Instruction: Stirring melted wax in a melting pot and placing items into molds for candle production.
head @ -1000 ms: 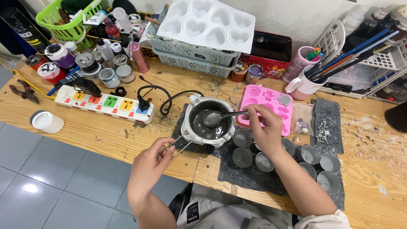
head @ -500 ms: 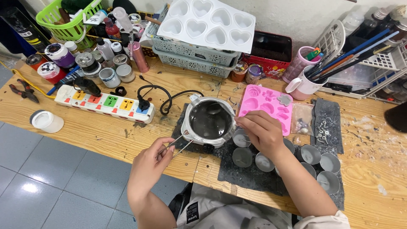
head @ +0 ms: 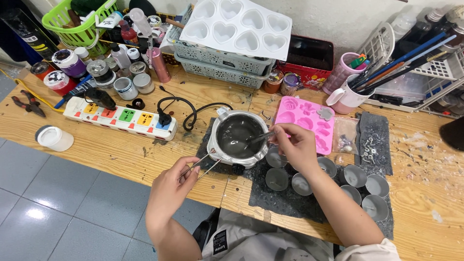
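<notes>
A small round melting pot [head: 238, 137] holding grey liquid stands on a dark mat [head: 290, 198] at the table's middle. My right hand [head: 296, 145] holds a metal spoon [head: 258, 138] whose bowl dips into the grey liquid. My left hand [head: 171, 181] grips thin metal tweezers [head: 202, 164] that point toward the pot's left side. Several small round tins [head: 302, 183] with grey filling sit on the mat under and to the right of my right hand.
A pink silicone mould [head: 305, 120] lies behind my right hand. A white power strip [head: 121, 117] with a black cable lies left of the pot. Jars, baskets, a white heart mould [head: 237, 26] and a cup of brushes [head: 345, 94] crowd the back. A white lidded jar [head: 54, 137] is at the left.
The spoon was held above the pot's rim a second ago; my right hand has lowered it so its bowl is now in the grey liquid. My left hand with the tweezers has barely moved.
</notes>
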